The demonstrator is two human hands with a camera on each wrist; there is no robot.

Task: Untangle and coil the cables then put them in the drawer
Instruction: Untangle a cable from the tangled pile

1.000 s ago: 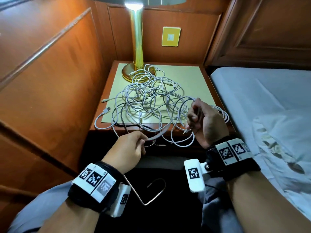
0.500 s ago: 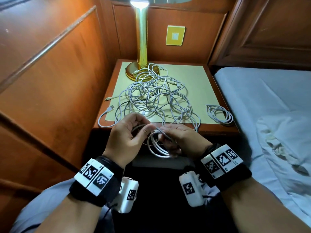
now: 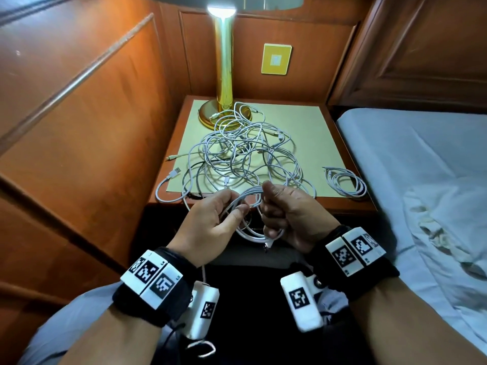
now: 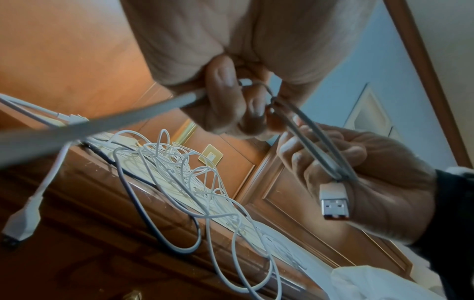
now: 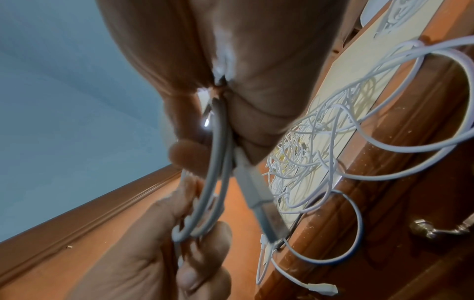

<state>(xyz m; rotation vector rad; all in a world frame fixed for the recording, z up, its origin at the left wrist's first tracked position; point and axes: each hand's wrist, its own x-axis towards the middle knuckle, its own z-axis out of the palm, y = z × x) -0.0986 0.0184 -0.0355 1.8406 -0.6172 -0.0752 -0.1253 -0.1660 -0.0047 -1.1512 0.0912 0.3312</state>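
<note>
Head view: your left hand (image 3: 210,222) and right hand (image 3: 290,214) meet just in front of the wooden bedside worktop (image 3: 342,143), each gripping one side of a small coil of white charging cable (image 3: 250,204). Only the left wrist view shows the coil's silver USB plug (image 4: 334,203) lying against your right palm; the right wrist view shows the same plug (image 5: 266,215) hanging below the closed right fingers (image 5: 187,156). Your left thumb and fingers pinch the loops from the other side. A strand runs from the coil toward the worktop, though where it ends is blurred.

Behind your hands, a tangle of thin white cables (image 3: 245,159) lies on the pale yellow mat (image 3: 303,122) covering the worktop, some loops drooping over its front edge. A second, finished white coil (image 3: 345,180) sits apart at the mat's right corner. The right wrist view alone reveals a brass handle (image 5: 436,229) on the front below the top, probably the drawer's.

A lit brass lamp (image 3: 224,75) stands at the rear of the mat. Wood panelling encloses the corner; a bed with pale blue sheets (image 3: 408,159) adjoins on your right.
</note>
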